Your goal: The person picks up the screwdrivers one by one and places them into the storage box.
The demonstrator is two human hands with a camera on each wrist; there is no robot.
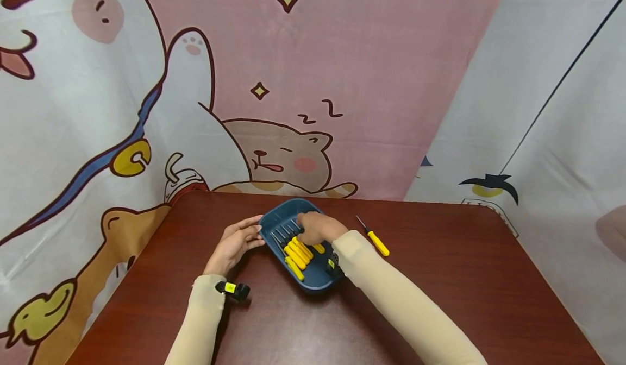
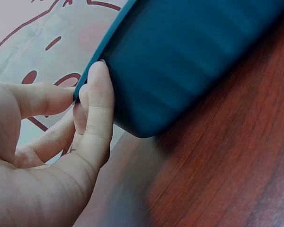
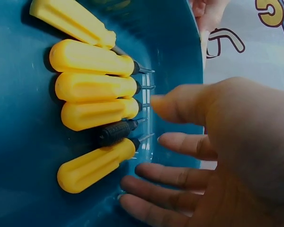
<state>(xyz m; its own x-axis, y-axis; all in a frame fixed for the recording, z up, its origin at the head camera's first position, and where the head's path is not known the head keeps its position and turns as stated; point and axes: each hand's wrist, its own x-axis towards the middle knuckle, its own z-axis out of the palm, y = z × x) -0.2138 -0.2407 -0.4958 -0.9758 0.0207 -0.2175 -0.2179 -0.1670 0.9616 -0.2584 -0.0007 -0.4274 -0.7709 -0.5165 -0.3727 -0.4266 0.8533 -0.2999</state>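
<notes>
A blue plastic tray (image 1: 313,285) stands on the table and holds several yellow-handled screwdrivers (image 1: 298,252) lying side by side. Among them is a short black handle (image 3: 117,133). My left hand (image 1: 233,245) pinches the tray's rim at its left corner, thumb on one side and fingers on the other in the left wrist view. Inside the tray, my right hand (image 3: 222,142) hovers by the screwdriver shafts, fingers spread and nothing gripped. Its thumb tip is close to one shaft; whether they touch I cannot tell.
One more yellow-handled screwdriver (image 1: 377,243) lies on the brown table (image 1: 440,283), right of the tray and beside my right forearm. A cartoon-printed cloth (image 1: 391,82) hangs behind the table's far edge.
</notes>
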